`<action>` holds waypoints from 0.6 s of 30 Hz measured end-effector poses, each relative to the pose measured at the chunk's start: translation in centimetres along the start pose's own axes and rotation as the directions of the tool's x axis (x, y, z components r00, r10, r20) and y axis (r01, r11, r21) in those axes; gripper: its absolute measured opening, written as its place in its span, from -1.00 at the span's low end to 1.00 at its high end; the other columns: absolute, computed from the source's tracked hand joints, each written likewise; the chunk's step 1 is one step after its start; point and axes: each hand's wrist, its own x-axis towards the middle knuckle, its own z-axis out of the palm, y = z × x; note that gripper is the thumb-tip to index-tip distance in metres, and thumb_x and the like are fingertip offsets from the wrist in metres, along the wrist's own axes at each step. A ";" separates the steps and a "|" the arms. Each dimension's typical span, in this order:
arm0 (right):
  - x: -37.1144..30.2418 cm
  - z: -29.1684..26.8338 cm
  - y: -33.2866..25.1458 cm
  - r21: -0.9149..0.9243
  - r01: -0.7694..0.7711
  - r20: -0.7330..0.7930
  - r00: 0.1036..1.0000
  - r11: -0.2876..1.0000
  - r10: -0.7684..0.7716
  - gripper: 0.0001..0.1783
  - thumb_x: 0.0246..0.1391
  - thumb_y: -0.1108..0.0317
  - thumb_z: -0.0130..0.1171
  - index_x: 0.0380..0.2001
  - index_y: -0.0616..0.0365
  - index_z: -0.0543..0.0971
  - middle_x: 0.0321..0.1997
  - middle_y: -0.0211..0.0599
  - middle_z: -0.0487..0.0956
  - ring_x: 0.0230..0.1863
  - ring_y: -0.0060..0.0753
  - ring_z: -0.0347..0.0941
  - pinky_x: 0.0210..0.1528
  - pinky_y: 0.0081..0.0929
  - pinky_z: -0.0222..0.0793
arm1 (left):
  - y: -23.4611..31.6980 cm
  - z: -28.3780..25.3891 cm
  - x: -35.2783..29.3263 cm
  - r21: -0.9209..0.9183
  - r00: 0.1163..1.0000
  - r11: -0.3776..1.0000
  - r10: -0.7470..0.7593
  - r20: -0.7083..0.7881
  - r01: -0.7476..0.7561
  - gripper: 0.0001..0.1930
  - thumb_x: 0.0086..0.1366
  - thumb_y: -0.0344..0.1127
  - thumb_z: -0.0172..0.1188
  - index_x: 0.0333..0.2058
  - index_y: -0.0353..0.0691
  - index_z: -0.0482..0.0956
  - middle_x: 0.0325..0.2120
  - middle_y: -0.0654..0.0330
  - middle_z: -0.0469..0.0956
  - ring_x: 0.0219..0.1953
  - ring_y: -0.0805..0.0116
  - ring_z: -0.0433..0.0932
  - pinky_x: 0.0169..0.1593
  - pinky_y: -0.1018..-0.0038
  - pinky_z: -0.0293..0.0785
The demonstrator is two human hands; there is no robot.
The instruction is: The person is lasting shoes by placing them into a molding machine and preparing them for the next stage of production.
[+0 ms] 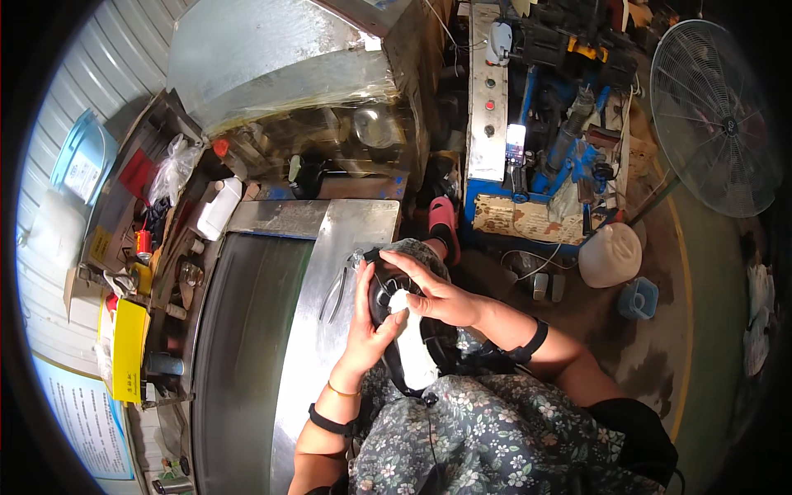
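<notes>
Both my hands hold a black shoe upper (384, 299) with a white insole or lining piece (410, 346) over my lap. My left hand (365, 330) grips its left side, thumb against the white piece. My right hand (433, 290) wraps over the top, fingers pressing on the black edge. A black band circles each forearm, and a thin bangle sits on my left wrist. Pliers (334, 295) lie on the metal sheet (322, 346) just left of my left hand.
A dark conveyor belt (243, 346) runs along my left, with a cluttered shelf of bottles, a yellow box (129, 350) and a white jug (219, 208) beyond. A blue machine (536, 140), a white canister (609, 254), a blue cup (639, 299) and a standing fan (714, 115) stand ahead right.
</notes>
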 end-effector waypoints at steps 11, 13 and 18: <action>-3.7 -5.8 -4.4 0.577 -0.342 0.156 0.938 0.741 0.311 -0.02 0.28 -0.11 0.12 0.48 0.22 -0.07 0.49 -0.05 0.13 0.49 -0.24 0.06 0.50 -0.25 -0.10 | 7.4 5.3 -1.9 0.280 0.856 0.819 0.421 0.300 -0.501 -0.23 0.02 -0.12 0.51 0.20 -0.28 0.46 0.39 -0.22 0.10 0.46 -0.23 -0.01 0.43 0.07 -0.01; -7.2 -8.6 -5.6 0.491 -0.540 0.271 0.841 0.684 0.469 -0.04 0.23 0.01 0.21 0.48 0.20 -0.02 0.42 -0.08 0.26 0.41 -0.21 0.20 0.47 -0.23 0.00 | 7.2 5.6 -0.9 -0.058 0.767 0.885 0.431 0.475 -0.462 -0.46 0.12 -0.19 0.44 0.06 -0.28 0.61 0.31 -0.07 0.33 0.34 -0.16 0.28 0.38 0.09 0.16; -17.1 -9.4 -5.5 0.642 -0.621 -0.049 0.553 0.450 0.832 -0.23 0.21 0.09 0.17 0.36 0.26 0.23 0.32 -0.12 0.42 0.32 -0.22 0.35 0.37 -0.23 0.22 | -0.7 1.5 3.8 0.218 0.902 0.875 0.425 0.083 -0.432 -0.65 0.16 -0.35 0.35 -0.06 -0.30 0.63 0.08 -0.07 0.55 0.12 -0.10 0.52 0.22 0.16 0.42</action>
